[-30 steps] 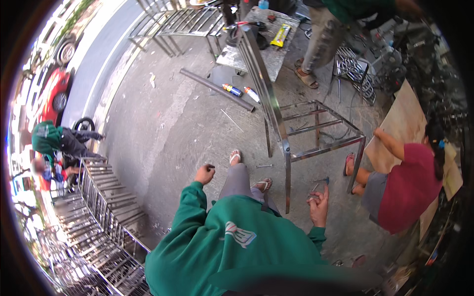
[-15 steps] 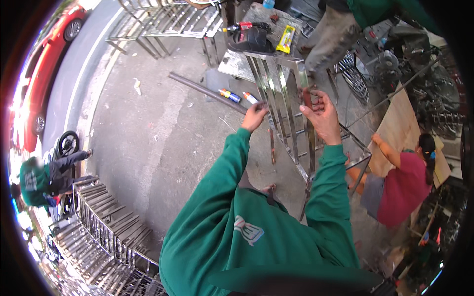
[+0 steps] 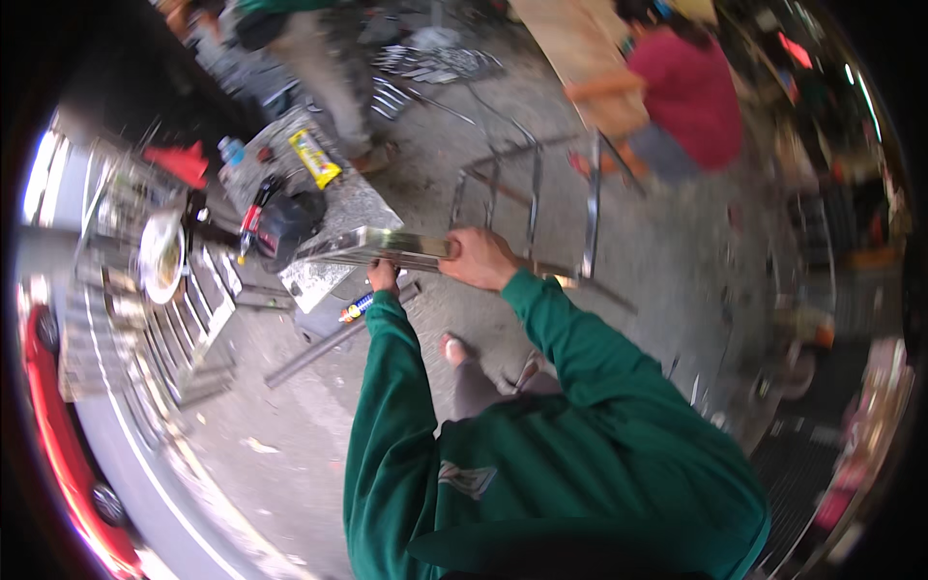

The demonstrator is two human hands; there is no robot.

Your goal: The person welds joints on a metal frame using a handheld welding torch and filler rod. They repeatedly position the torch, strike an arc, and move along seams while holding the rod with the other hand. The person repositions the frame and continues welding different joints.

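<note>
Head view, hands: right hand [image 3: 480, 259] wraps its fingers around a steel frame [image 3: 527, 208] at twelve o'clock; left hand [image 3: 384, 278] grips its shiny bar just beside.
Containers: white bowl [image 3: 161, 256] at nine o'clock, contents unclear.
Change: frame now held level, earlier upright.
Surface: grey concrete floor [image 3: 290, 425], cluttered workshop.

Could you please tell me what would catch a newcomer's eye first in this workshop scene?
At centre, the right hand and left hand grip a shiny stainless-steel rectangular frame, their green sleeves filling the foreground. To the upper right, a person in a red shirt crouches on the concrete floor. A red car lines the far left edge.
</note>
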